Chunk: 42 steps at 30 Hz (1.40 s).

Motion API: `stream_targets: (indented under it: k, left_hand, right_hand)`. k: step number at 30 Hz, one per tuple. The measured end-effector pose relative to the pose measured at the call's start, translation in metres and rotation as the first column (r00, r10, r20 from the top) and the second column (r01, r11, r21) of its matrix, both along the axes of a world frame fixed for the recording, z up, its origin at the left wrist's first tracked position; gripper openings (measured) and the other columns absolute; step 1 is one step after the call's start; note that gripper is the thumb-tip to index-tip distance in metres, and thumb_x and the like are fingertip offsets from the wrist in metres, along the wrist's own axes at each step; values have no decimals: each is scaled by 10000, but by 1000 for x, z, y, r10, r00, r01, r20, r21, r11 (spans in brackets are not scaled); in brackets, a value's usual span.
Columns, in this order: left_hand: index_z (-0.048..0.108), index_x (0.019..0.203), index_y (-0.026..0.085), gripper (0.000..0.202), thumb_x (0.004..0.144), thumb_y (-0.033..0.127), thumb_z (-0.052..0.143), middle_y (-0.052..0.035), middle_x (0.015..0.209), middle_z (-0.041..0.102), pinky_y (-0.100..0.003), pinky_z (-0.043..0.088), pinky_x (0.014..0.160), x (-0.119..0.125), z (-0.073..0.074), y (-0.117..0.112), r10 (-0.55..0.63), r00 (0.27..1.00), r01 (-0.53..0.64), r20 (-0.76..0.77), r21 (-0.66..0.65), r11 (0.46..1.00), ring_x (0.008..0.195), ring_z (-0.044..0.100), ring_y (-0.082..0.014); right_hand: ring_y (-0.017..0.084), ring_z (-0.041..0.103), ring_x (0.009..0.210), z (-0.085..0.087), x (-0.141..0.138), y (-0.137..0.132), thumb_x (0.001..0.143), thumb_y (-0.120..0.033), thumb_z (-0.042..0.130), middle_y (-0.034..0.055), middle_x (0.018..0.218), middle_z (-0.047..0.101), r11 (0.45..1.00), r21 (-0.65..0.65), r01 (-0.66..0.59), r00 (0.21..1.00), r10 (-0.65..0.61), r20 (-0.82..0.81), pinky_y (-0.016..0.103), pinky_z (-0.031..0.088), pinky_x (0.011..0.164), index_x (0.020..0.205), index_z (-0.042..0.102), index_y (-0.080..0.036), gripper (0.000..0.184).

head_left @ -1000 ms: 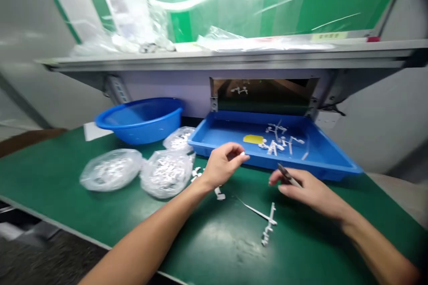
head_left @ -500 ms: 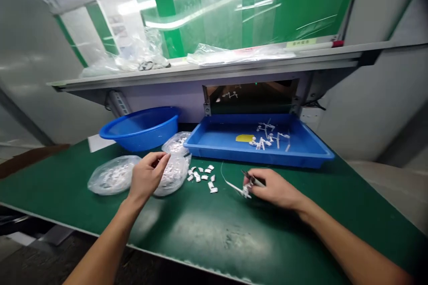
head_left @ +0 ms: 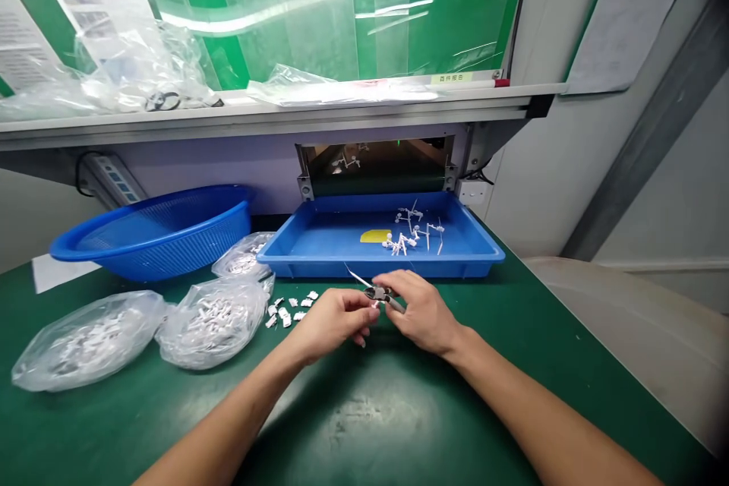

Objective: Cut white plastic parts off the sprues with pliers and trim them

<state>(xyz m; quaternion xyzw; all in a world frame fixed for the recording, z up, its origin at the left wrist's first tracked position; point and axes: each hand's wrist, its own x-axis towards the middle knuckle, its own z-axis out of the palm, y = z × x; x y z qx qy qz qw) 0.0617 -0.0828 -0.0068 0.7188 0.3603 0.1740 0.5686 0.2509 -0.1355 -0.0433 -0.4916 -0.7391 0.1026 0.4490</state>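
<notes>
Both hands meet over the green table (head_left: 364, 410), just in front of the blue tray (head_left: 319, 262). My right hand (head_left: 418, 311) is closed on a small cutter (head_left: 380, 294) whose tip points left. My left hand (head_left: 336, 319) pinches a thin white plastic sprue (head_left: 360, 278) right at the cutter's jaws. Several small white cut parts (head_left: 290, 307) lie on the table just left of my left hand. More white sprues (head_left: 413, 231) and a yellow piece (head_left: 374, 236) lie in the tray.
Three clear bags of white parts (head_left: 210, 319) lie to the left, with a blue mesh basket (head_left: 153, 231) behind them. A chute opening (head_left: 376, 163) sits above the tray. A shelf with plastic bags (head_left: 142, 95) runs across the back.
My left hand came back from the bag to the middle and took hold of the sprue. My right hand lifted the cutter and sprue off the table. The camera view shifted right.
</notes>
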Motion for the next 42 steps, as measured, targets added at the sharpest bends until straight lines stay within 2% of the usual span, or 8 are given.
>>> stream_targets:
  k: [2, 4, 7, 12, 19, 30, 36, 42]
  left_hand:
    - [695, 910, 148, 229, 864, 366, 638, -14, 772, 641, -232, 525, 642, -3, -7, 4, 115, 992, -122, 47, 192, 974, 671, 582, -125]
    - [698, 1001, 183, 246, 889, 388, 621, -9, 817, 662, -224, 519, 666, -6, -15, 6, 228, 964, -262, 139, 332, 906, 705, 602, -129]
    - [693, 1060, 213, 258, 901, 403, 623, -12, 900, 680, -211, 521, 655, -11, -25, 7, 290, 925, -368, 247, 388, 845, 717, 625, -124]
    - [701, 1089, 239, 216, 937, 347, 592, -19, 1020, 675, -211, 522, 744, -14, -30, 6, 197, 957, -280, 211, 518, 808, 832, 648, -129]
    - [692, 1117, 231, 217, 954, 311, 573, -24, 1033, 674, -237, 504, 867, -13, -29, 2, 154, 975, -220, 162, 574, 788, 887, 650, -136]
    - [682, 1134, 216, 217, 966, 255, 550, -21, 1058, 681, -217, 515, 818, -15, -34, 4, 72, 984, -160, 163, 630, 760, 843, 653, -114]
    - [683, 1120, 200, 208, 961, 235, 554, -19, 997, 691, -213, 522, 796, -14, -38, 4, 56, 985, -151, 161, 670, 727, 826, 656, -111]
    - [689, 1099, 201, 211, 965, 254, 535, -43, 1001, 701, -256, 531, 819, -17, -39, 8, -5, 996, -60, 90, 704, 708, 885, 659, -148]
  right_hand:
    - [194, 582, 1019, 2, 2, 0, 797, -106, 582, 64, 1226, 574, 997, 38, 66, 997, -64, -52, 329, 471, 924, 1193, 576, -235, 417]
    - [191, 574, 1047, 5, 4, 0, 788, -102, 570, 68, 1229, 544, 986, 70, 154, 984, -147, -98, 312, 468, 938, 1117, 584, -218, 350]
    - [211, 566, 994, 5, 6, 1, 781, -108, 550, 58, 1069, 589, 966, 22, 256, 967, -256, -7, 340, 455, 894, 976, 579, -202, 219]
    - [224, 554, 871, -5, 3, 2, 746, -129, 568, 30, 920, 621, 954, -136, 266, 934, -220, 280, 366, 415, 813, 942, 587, -209, 212]
    - [201, 524, 854, -8, -2, 0, 765, -127, 560, 17, 915, 603, 960, -147, 240, 940, -192, 281, 320, 409, 787, 938, 569, -215, 194]
    - [208, 488, 845, -6, 2, -1, 798, -147, 552, 27, 898, 572, 957, -150, 249, 889, -164, 428, 323, 366, 799, 920, 553, -214, 139]
    - [205, 490, 816, -9, 1, 1, 814, -137, 543, 43, 860, 572, 934, -251, 254, 884, -119, 452, 311, 325, 725, 840, 529, -199, 69]
    - [137, 509, 641, -1, 12, -1, 810, -145, 552, -6, 717, 602, 889, -451, 73, 944, 85, 320, 249, 317, 596, 748, 561, -191, 77]
